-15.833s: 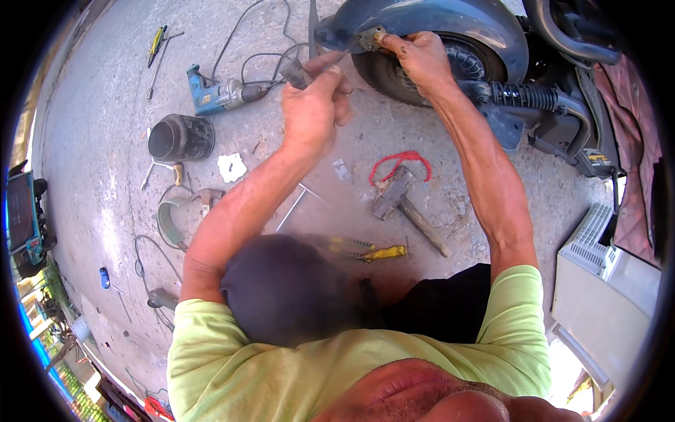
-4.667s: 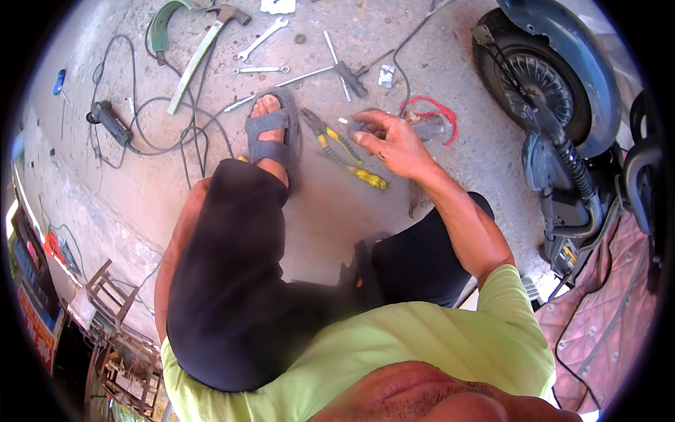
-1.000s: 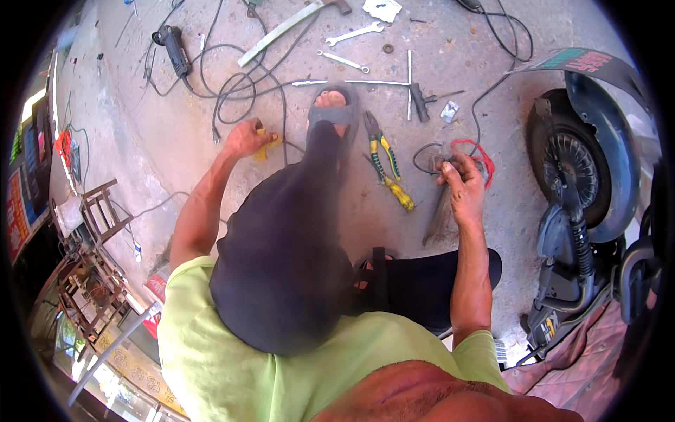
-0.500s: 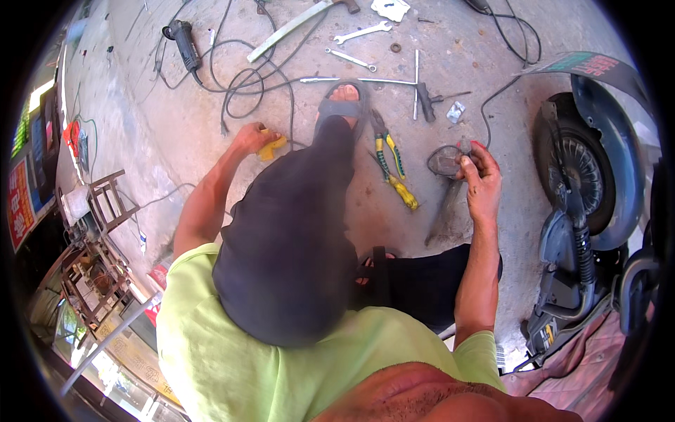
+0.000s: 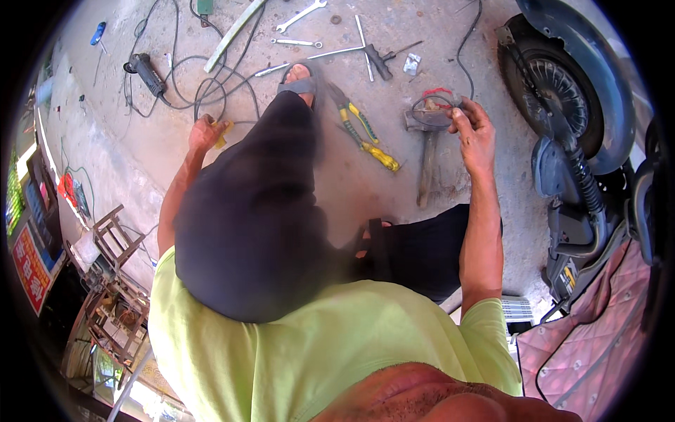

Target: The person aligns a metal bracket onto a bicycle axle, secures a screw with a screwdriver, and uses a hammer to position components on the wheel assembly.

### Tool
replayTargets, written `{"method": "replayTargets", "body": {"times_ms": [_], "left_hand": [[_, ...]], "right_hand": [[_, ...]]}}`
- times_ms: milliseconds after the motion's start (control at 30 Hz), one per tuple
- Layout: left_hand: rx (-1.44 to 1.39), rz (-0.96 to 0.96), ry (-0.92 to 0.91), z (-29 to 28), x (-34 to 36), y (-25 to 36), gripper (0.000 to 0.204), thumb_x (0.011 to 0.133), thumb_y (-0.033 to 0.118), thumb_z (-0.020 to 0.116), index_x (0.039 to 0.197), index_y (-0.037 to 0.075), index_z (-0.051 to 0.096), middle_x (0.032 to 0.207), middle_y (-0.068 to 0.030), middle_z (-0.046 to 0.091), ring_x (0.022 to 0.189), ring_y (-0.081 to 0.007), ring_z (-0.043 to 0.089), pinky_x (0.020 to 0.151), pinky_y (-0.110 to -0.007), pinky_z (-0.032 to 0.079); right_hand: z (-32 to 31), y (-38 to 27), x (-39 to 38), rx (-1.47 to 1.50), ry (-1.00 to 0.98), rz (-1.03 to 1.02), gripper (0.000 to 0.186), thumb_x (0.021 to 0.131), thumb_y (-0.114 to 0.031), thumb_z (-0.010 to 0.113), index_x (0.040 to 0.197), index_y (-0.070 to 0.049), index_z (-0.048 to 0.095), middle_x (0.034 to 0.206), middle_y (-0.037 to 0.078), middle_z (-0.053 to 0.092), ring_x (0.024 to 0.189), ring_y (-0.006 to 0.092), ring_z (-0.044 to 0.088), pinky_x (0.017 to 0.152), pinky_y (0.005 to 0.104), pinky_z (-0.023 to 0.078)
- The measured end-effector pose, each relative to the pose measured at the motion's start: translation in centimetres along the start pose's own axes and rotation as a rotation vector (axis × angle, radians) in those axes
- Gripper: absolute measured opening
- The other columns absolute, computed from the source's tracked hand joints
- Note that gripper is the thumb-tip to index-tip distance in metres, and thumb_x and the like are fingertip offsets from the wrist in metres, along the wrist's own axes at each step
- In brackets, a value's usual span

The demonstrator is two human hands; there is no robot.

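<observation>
My left hand (image 5: 204, 132) rests on the concrete beside my raised knee, its fingers closed on a small yellow object (image 5: 224, 131). My right hand (image 5: 475, 132) reaches forward and pinches a grey cable loop (image 5: 430, 112) that hangs just above the head of a wooden-handled hammer (image 5: 425, 156). A red loop (image 5: 440, 92) lies behind the hammer head. Pliers with yellow handles (image 5: 367, 135) lie between my sandalled foot (image 5: 299, 79) and the hammer.
A scooter's rear wheel (image 5: 557, 90) and body stand at the right. Wrenches (image 5: 301, 13), a T-handle wrench (image 5: 371, 55), a black power tool (image 5: 145, 70) with tangled cables and a long pale strip (image 5: 234, 32) lie ahead. Metal stools (image 5: 112, 239) are at the left.
My right hand has moved from the hammer's handle up to its head and now pinches the grey cable loop. My left hand has stayed on the yellow object.
</observation>
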State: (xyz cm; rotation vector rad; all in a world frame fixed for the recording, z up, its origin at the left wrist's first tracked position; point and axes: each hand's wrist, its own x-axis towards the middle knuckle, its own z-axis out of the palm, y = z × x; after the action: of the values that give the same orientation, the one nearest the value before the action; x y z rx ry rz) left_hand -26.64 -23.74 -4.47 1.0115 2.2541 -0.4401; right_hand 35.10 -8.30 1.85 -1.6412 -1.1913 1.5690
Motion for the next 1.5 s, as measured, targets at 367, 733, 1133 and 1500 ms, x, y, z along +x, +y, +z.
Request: {"method": "replayTargets", "body": {"times_ms": [367,733,1133,1500], "left_hand": [[-0.085,0.045,-0.176,5.9,-2.7,-4.7,0.054,0.079,0.049,0.08,0.102,0.001,0.069,0.097,-0.0202,0.072,0.095,-0.0328,0.069,0.082,-0.042,0.053],[-0.525,-0.337,0.542,-8.4,-1.6,-7.9,0.062,0.083,0.051,0.075,0.113,-0.003,0.069,0.097,-0.0143,0.073,0.079,-0.0227,0.072,0.066,-0.035,0.055],[-1.697,0.447,-0.246,-14.8,-6.8,12.3,0.042,0.107,0.042,0.049,0.118,0.003,0.061,0.087,-0.0089,0.061,0.067,-0.0156,0.05,0.053,-0.026,0.038],[-1.784,0.863,-0.398,-19.1,-8.5,17.5,0.052,0.105,0.053,0.043,0.123,0.006,0.057,0.094,-0.0154,0.064,0.074,-0.0226,0.055,0.053,-0.031,0.042]], "right_hand": [[2.9,10.0,5.1,-0.985,0.08,-0.58,0.037,0.088,-0.029,0.068,0.119,-0.01,0.071,0.114,0.009,0.071,0.111,0.0293,0.064,0.096,0.0422,0.048],[3.4,11.8,5.6,-1.066,0.239,-0.66,0.037,0.083,-0.03,0.07,0.118,-0.016,0.072,0.106,0.004,0.07,0.101,0.026,0.065,0.084,0.0414,0.05],[3.5,11.9,6.0,-1.016,0.246,-0.716,0.036,0.083,-0.028,0.072,0.117,-0.016,0.073,0.103,0.003,0.07,0.097,0.0264,0.066,0.08,0.041,0.05],[3.6,11.1,5.9,-1.017,0.232,-0.667,0.036,0.081,-0.025,0.071,0.116,-0.016,0.073,0.101,0.004,0.07,0.095,0.0259,0.065,0.082,0.0405,0.051]]}}
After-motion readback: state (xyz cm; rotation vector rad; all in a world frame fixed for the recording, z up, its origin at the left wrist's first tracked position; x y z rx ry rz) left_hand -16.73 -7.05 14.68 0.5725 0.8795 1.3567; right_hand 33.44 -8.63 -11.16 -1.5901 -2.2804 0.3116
